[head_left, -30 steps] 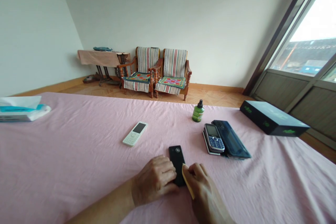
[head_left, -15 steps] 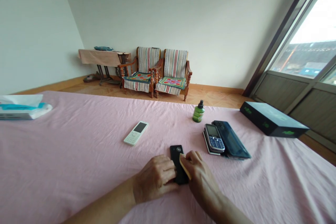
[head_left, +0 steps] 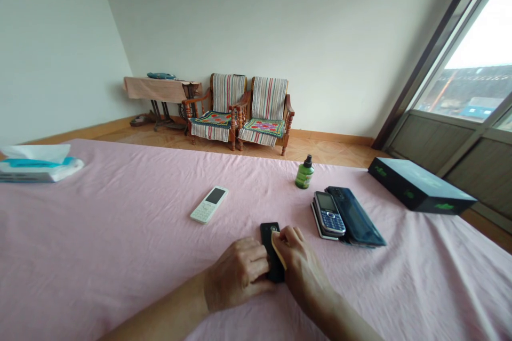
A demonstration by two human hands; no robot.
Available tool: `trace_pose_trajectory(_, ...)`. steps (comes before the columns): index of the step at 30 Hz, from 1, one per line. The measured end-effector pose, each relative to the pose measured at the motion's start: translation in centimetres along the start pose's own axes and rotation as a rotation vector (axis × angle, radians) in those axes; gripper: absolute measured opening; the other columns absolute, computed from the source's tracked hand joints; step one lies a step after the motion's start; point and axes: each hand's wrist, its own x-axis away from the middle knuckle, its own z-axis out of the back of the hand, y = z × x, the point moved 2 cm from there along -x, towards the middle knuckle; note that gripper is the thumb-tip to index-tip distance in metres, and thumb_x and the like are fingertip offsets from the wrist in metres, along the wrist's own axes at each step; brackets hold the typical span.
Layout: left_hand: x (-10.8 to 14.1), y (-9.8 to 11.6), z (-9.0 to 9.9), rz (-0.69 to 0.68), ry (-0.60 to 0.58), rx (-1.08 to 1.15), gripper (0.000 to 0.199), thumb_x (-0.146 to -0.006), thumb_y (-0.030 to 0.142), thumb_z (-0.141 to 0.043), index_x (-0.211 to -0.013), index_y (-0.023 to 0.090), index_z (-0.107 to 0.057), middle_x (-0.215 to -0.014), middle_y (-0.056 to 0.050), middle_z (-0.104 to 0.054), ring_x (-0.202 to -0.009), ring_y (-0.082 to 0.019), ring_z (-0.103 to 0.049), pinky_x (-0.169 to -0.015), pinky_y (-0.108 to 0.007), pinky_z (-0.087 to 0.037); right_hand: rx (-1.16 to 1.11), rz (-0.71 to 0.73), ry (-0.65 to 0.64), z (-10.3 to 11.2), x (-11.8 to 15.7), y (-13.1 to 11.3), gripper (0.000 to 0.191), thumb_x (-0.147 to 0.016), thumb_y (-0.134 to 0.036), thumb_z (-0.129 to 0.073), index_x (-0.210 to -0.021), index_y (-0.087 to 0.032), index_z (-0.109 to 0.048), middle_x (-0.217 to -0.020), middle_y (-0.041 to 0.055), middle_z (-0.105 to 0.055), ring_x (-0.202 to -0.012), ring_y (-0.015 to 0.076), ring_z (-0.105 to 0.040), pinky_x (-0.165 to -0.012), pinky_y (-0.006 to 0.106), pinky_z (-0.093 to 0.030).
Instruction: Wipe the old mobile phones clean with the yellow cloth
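A black mobile phone (head_left: 271,232) lies back up on the pink cloth, its round camera near the far end. My left hand (head_left: 239,272) is closed on the phone's left side, fingers curled against its edge. Pinched in my right hand (head_left: 298,256) is a thin yellowish cloth (head_left: 278,251), pressed on the phone's back. The right fingers partly hide the cloth, and both hands cover the phone's near half. To the left and farther off lies a white keypad phone (head_left: 209,205). On the right, a dark blue keypad phone (head_left: 329,213) rests on a small stack.
Beside the stack lies a dark blue smartphone (head_left: 354,216). A green bottle (head_left: 304,173) stands behind it. A black box (head_left: 420,186) sits far right, and a tissue pack (head_left: 40,169) far left. Two wooden chairs (head_left: 264,101) stand beyond the table's far edge.
My right hand has shifted slightly left with the cloth across the phone's back. The left hand keeps its hold. The whole view has shifted slightly.
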Motion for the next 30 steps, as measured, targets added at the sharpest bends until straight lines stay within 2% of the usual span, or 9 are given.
trace_pose_trajectory(3, -0.1, 0.1, 0.1, 0.002, 0.005, 0.007, 0.021, -0.087, 0.031, -0.065, -0.075, 0.017, -0.059, -0.073, 0.000, -0.060, -0.068, -0.016, -0.055, -0.063, -0.029, -0.039, -0.024, -0.031, -0.005, 0.2, 0.1, 0.0, 0.023, -0.087, 0.000, -0.047, -0.081, -0.019, -0.057, -0.087, 0.0044, -0.055, -0.078, 0.0180, -0.048, -0.067, 0.027, -0.038)
trace_pose_trajectory(9, -0.1, 0.0, 0.1, 0.033, 0.001, -0.007, 0.023, -0.085, 0.035, -0.069, -0.074, 0.016, -0.059, -0.073, -0.001, -0.061, -0.068, -0.016, -0.056, -0.063, -0.029, -0.040, -0.001, -0.019, 0.027, 0.5, -2.1, 0.8, 0.022, -0.087, -0.002, -0.049, -0.073, -0.018, -0.056, -0.084, 0.0033, -0.053, -0.081, 0.0171, -0.047, -0.068, 0.026, -0.036)
trace_pose_trajectory(16, -0.2, 0.0, 0.2, 0.026, -0.013, 0.017, 0.019, -0.087, 0.031, -0.065, -0.075, 0.017, -0.059, -0.074, 0.000, -0.060, -0.067, -0.016, -0.055, -0.063, -0.029, -0.040, 0.007, 0.018, 0.017, 0.6, -0.8, 0.1, 0.018, -0.088, -0.005, -0.050, -0.078, -0.018, -0.056, -0.087, 0.0035, -0.054, -0.082, 0.0172, -0.047, -0.069, 0.026, -0.036)
trace_pose_trajectory(24, -0.1, -0.4, 0.1, 0.059, 0.007, 0.001, 0.022, -0.082, 0.031, -0.071, -0.072, 0.017, -0.059, -0.074, 0.000, -0.060, -0.070, -0.017, -0.055, -0.064, -0.029, -0.039, 0.034, 0.069, 0.026, -0.3, -4.4, 1.0, 0.021, -0.088, -0.003, -0.047, -0.086, -0.018, -0.061, -0.092, 0.0057, -0.054, -0.088, 0.0188, -0.046, -0.073, 0.027, -0.038)
trace_pose_trajectory(30, 0.0, -0.4, 0.0, 0.082, 0.026, 0.012, 0.016, -0.084, 0.030, -0.068, -0.078, 0.017, -0.061, -0.079, -0.002, -0.062, -0.075, -0.018, -0.057, -0.067, -0.030, -0.041, -0.020, 0.179, -0.023, 0.0, -2.7, 0.2, 0.011, -0.089, -0.011, -0.055, -0.087, -0.020, -0.061, -0.090, 0.0037, -0.055, -0.086, 0.0175, -0.048, -0.072, 0.025, -0.041)
